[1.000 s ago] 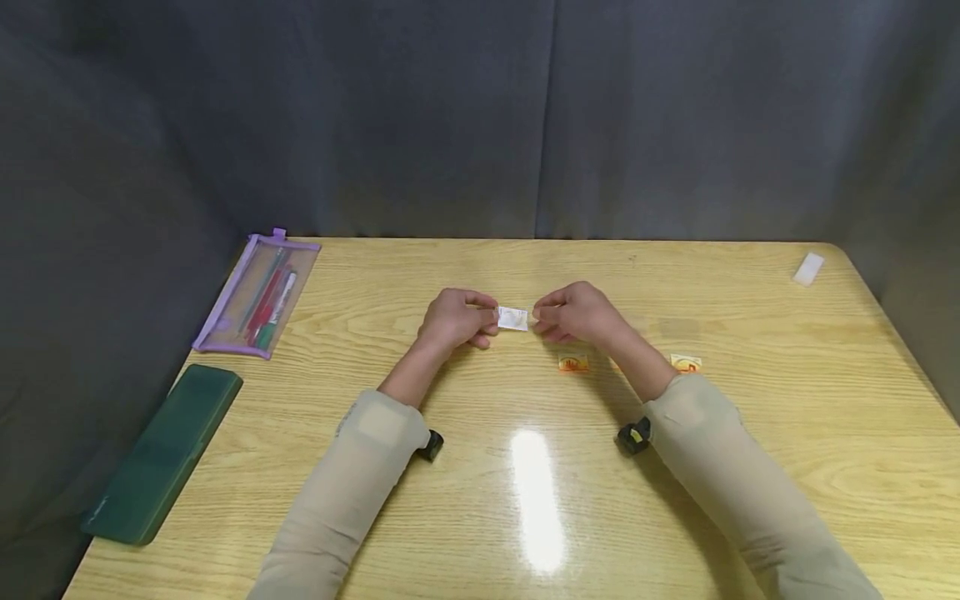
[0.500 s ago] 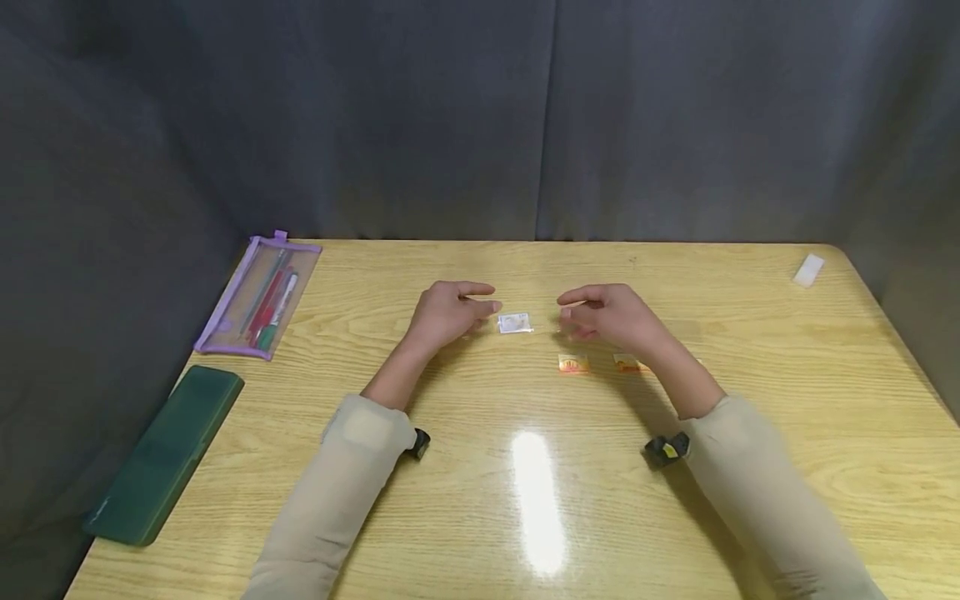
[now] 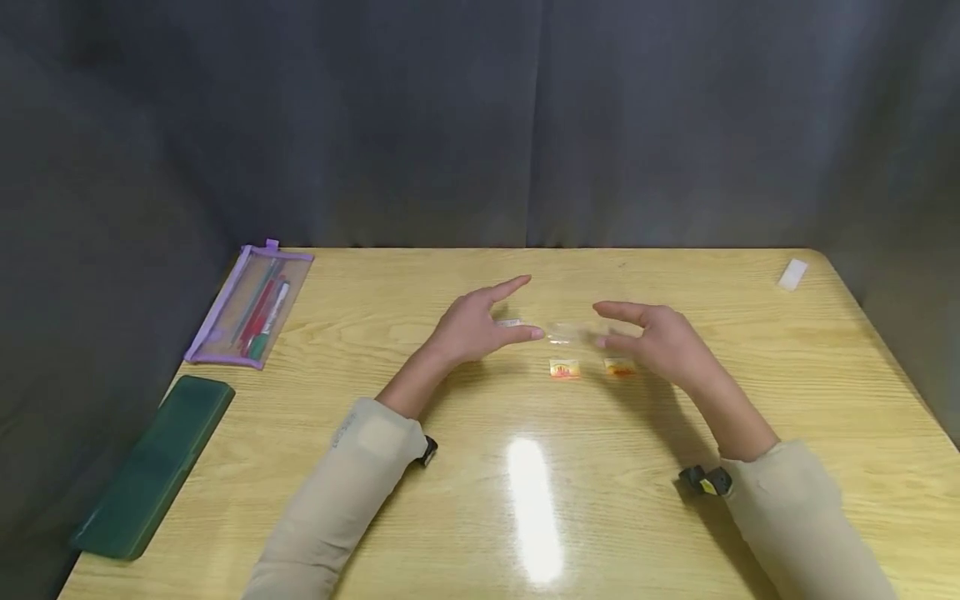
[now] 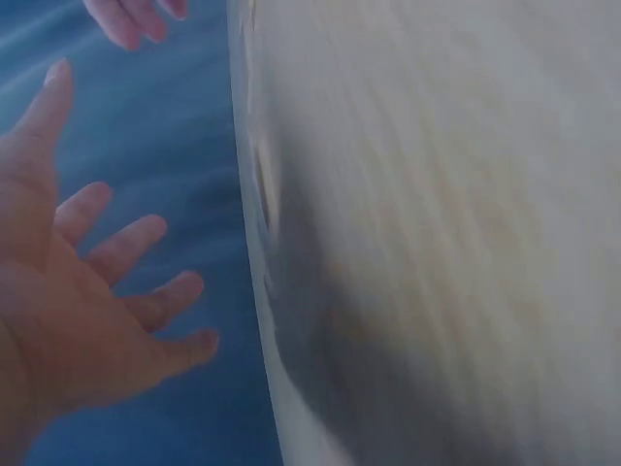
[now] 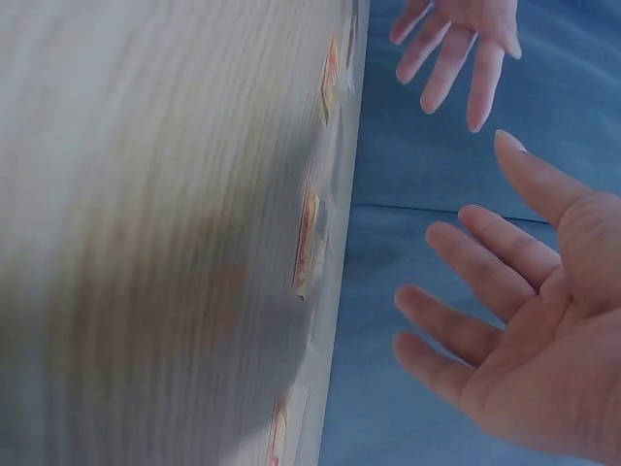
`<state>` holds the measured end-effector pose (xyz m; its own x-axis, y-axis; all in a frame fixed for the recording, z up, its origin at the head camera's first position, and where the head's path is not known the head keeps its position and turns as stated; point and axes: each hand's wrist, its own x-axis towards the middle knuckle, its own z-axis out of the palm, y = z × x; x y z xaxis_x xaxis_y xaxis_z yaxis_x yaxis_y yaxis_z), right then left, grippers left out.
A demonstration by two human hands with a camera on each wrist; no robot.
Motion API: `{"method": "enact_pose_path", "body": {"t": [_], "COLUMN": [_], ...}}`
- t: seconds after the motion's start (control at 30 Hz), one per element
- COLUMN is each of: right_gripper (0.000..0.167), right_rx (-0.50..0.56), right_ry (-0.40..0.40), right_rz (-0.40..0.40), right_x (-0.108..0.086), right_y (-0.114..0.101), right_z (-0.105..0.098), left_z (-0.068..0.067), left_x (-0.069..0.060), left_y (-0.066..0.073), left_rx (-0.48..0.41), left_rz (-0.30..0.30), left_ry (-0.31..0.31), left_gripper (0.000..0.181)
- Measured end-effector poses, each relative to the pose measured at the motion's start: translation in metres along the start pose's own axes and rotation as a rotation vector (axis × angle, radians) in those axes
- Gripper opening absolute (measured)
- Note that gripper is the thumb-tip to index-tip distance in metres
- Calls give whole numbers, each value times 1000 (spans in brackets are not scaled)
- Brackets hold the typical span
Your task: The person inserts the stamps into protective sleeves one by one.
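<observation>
Head view: two hands are held apart above a wooden table point(image 3: 637, 550), with beige sleeves point(image 3: 337, 492) pushed clear of the wrists. The left hand point(image 3: 472, 327) is spread, thumb and forefinger parted in a wide V; its fanned fingers are also shown by the left wrist view. The right hand point(image 3: 671, 342) is likewise spread, palm and separated fingers caught in the right wrist view. A small white card point(image 3: 508, 322), partly hidden, is glimpsed in the gap between the left thumb and forefinger; whether it is touched cannot be told. Between the hands, a transparent piece point(image 3: 562, 335) is seen on the tabletop. Nearer the wearer, two orange-and-yellow cards are laid side by side, the left card point(image 3: 565, 369) and the right card point(image 3: 619, 367), the latter near the right thumb. At far left, a purple-edged mesh pouch point(image 3: 221, 321) filled with pens is placed beyond a dark green case point(image 3: 157, 467).
</observation>
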<state>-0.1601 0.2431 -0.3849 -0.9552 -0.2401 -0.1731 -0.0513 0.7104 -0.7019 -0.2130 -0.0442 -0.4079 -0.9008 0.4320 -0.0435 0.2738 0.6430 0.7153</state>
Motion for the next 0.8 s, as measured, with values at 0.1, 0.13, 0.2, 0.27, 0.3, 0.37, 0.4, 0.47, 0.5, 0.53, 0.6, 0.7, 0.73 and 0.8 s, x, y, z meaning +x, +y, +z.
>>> {"method": "enact_pose_path", "body": {"t": [0.1,0.13,0.2,0.27,0.3,0.37,0.4,0.47,0.5,0.53,0.6,0.7,0.73,0.8], "right_gripper": [70,69,67,63,61,58,57,54,53,53,52,54,56,58], "right_rx": [-6,-7,-14,-21,-23,-23,-26,-28,-31,-36,-53,-68,-72,-71], "right_ry": [0,2,6,8,8,5,3,-3,-6,-10,-12,-12,-11,-7], "right_rz": [0,-2,-7,-7,-6,-2,0,8,13,15,12,-15,-27,-45], "right_x": [-1,-1,-1,-2,-2,-2,-1,-1,-1,-1,0,1,2,3], "right_y": [3,4,7,8,9,9,10,10,11,11,11,11,10,10], "right_z": [3,3,5,6,7,7,8,9,9,10,12,16,17,20], "left_z": [4,5,6,7,8,9,10,13,14,16,19,22,23,25], "left_x": [5,6,8,10,11,14,15,18,20,22,24,27,28,29], "left_y": [4,6,9,11,12,14,15,16,17,17,18,20,21,21], "left_rx": [85,107,139,153,160,171,174,183,190,198,224,283,306,351], "left_rz": [7,7,3,-5,-10,-15,-14,-5,3,10,26,35,27,7], "left_ry": [8,10,8,1,-5,-20,-26,-36,-37,-38,-43,-60,-70,-88], "left_gripper": [85,84,81,78,77,74,72,68,66,64,60,57,58,59]}}
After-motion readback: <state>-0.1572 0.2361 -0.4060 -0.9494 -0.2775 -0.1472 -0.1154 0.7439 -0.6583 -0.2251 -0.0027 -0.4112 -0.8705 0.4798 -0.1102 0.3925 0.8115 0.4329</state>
